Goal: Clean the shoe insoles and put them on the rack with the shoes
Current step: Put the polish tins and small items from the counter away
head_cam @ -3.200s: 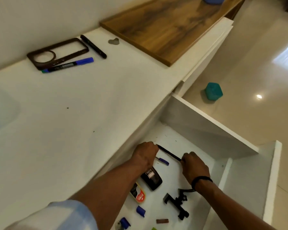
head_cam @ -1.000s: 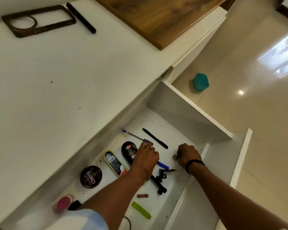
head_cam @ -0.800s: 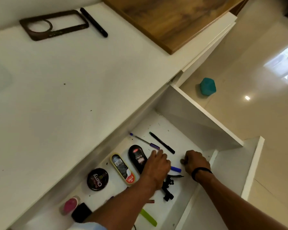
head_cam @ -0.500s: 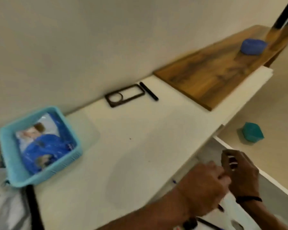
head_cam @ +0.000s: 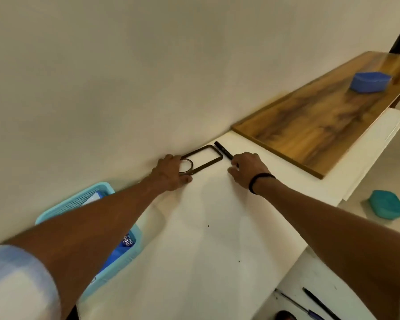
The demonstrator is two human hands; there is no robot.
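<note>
No insole, shoe or rack is in view. My left hand reaches to the wall at the back of the white countertop and grips the ring end of a brown phone case frame. My right hand, with a black wristband, has its curled fingers on the near end of a black marker that lies just right of the case.
A light blue basket with a blue packet stands at the left under my left arm. A wooden board carries a blue container. A teal box sits on the floor. The open drawer shows pens.
Both hands have left the open drawer and stretched across the countertop to the wall. The left now grips the phone case and the right is on the marker. The view has tilted upward.
</note>
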